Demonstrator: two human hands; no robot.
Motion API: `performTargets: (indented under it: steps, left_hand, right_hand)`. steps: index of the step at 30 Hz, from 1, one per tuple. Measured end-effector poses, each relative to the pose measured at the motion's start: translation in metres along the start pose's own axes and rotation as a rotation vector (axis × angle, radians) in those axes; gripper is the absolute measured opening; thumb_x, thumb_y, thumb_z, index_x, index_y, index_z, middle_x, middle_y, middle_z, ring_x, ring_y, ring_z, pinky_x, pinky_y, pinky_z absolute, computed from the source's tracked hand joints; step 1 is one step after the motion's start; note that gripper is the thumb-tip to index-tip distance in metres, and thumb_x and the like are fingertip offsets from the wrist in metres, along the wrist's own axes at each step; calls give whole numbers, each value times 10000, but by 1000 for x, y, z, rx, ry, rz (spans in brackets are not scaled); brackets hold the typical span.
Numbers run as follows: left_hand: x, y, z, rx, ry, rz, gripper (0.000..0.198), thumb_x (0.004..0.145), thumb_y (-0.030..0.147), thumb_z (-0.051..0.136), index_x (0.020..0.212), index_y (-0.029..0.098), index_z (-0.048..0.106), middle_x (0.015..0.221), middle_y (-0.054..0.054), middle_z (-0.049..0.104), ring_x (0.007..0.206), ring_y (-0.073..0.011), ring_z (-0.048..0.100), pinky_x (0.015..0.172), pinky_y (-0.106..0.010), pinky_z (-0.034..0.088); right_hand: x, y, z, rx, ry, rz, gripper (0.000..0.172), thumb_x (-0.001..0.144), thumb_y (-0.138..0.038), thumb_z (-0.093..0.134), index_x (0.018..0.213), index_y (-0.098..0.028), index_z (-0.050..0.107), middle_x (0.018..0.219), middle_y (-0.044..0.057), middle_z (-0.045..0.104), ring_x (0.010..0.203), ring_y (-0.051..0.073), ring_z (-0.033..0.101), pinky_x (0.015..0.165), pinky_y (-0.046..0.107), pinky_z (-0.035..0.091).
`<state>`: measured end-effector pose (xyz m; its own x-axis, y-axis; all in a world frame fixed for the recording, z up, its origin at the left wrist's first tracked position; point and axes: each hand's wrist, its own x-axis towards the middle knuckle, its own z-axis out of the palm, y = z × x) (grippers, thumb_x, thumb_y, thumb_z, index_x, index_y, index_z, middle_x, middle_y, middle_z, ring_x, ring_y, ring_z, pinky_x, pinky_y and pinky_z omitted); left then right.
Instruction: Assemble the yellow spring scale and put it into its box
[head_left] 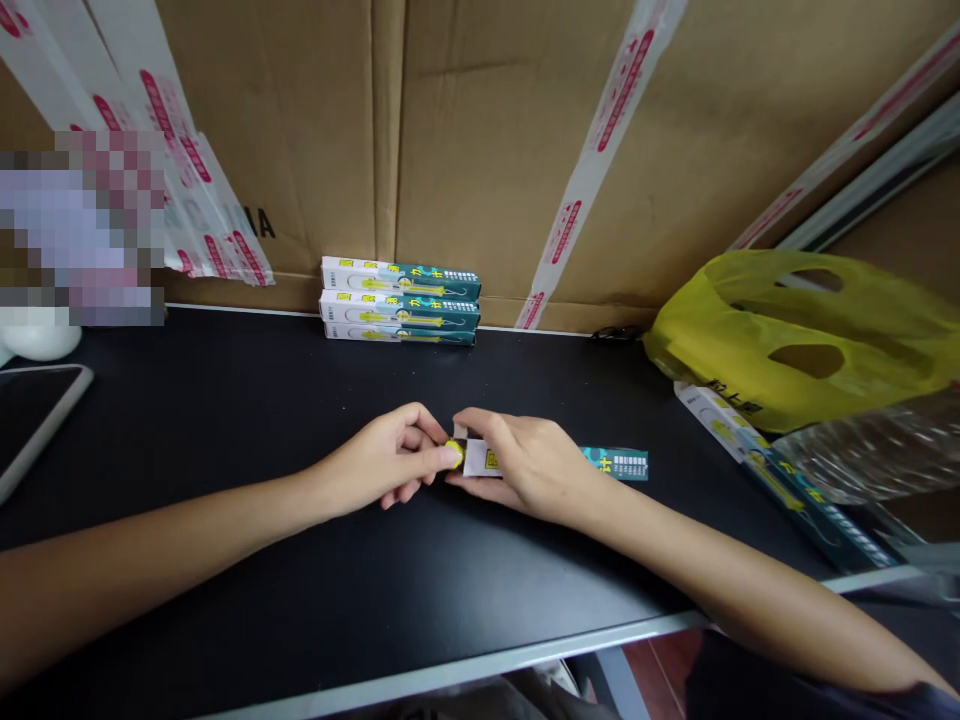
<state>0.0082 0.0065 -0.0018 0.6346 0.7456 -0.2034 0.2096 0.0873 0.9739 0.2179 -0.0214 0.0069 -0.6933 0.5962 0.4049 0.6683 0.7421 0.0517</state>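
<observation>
A slim white and teal box (624,463) lies on the black table, its left end flap open. My right hand (525,460) is wrapped over the box, thumb and fingers on either side of its open end. At that end my left hand (409,455) pinches a small yellow round piece (454,453) between thumb and index finger. The yellow piece sits at the mouth of the box; whatever is behind it is hidden inside.
Several matching boxes (401,312) are stacked against the cardboard at the back. On the right are a yellow plastic bag (817,350), a clear bottle (862,455) and another box (787,485). A phone (37,415) lies at the left edge.
</observation>
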Motion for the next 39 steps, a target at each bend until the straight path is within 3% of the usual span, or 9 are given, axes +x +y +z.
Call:
performTargets:
  steps: [5, 10, 15, 20, 24, 28, 33, 36, 39]
  left_hand:
    - [5, -2, -7, -26, -25, 25, 233, 823, 369, 635, 798, 170, 517, 566, 74, 501, 430, -53, 450, 363, -147, 389]
    - [-2, -3, 0, 114, 10, -4, 234, 855, 412, 595, 845, 181, 560, 569, 77, 486, 410, -58, 415, 347, -155, 318]
    - [-7, -3, 1, 291, 60, 165, 209, 853, 370, 615, 800, 169, 618, 625, 48, 525, 550, -83, 465, 501, -192, 365]
    - [-8, -3, -3, 443, 42, 206, 156, 861, 322, 603, 825, 176, 647, 655, 42, 574, 591, -98, 493, 546, -209, 361]
    - [-9, -2, -1, 464, 26, 209, 159, 871, 322, 588, 855, 178, 653, 659, 40, 582, 582, -100, 500, 547, -211, 357]
    - [-12, -1, 7, 507, 8, 217, 138, 865, 281, 590, 781, 179, 628, 662, 38, 608, 593, -105, 535, 564, -212, 364]
    - [-13, -2, 9, 564, 79, 235, 162, 855, 310, 614, 756, 183, 624, 592, 60, 547, 545, -95, 482, 534, -213, 325]
    - [-7, -4, -1, 476, 138, 256, 137, 854, 314, 608, 828, 185, 645, 553, 78, 485, 531, -86, 440, 530, -204, 318]
    - [1, -6, -12, 340, 235, 215, 133, 854, 298, 585, 843, 171, 620, 586, 73, 508, 513, -74, 425, 493, -193, 313]
  right_hand:
    - [-2, 12, -2, 5, 39, 77, 458, 946, -518, 468, 1200, -147, 376, 943, 138, 702, 691, 221, 707, 572, 291, 514]
    - [-3, 5, 3, 6, -17, 1, 358, 958, -480, 466, 1104, -156, 422, 862, 111, 700, 680, 218, 691, 553, 282, 478]
    - [-1, -2, 4, -48, -97, -26, 317, 970, -485, 438, 952, -170, 466, 764, 79, 685, 622, 200, 654, 528, 271, 412]
    - [1, -1, -2, 7, -193, -44, 306, 956, -475, 487, 979, -170, 470, 796, 63, 686, 667, 203, 668, 551, 274, 406]
    - [1, 1, -6, 104, -246, 12, 396, 919, -540, 526, 1044, -173, 446, 856, 65, 697, 696, 205, 685, 558, 264, 409]
    - [1, -7, -4, 85, -262, -20, 357, 925, -526, 524, 979, -180, 454, 799, 50, 684, 662, 201, 665, 545, 264, 391]
    - [3, -12, -5, 28, -183, -39, 370, 937, -538, 485, 944, -168, 486, 768, 55, 666, 645, 194, 637, 554, 271, 388]
    - [3, 1, -11, -7, -203, 31, 439, 883, -590, 542, 988, -164, 519, 817, 70, 678, 694, 212, 646, 569, 274, 391]
    - [2, 19, -15, 17, -255, 146, 370, 902, -520, 562, 1044, -179, 547, 902, 70, 699, 747, 207, 660, 591, 263, 403]
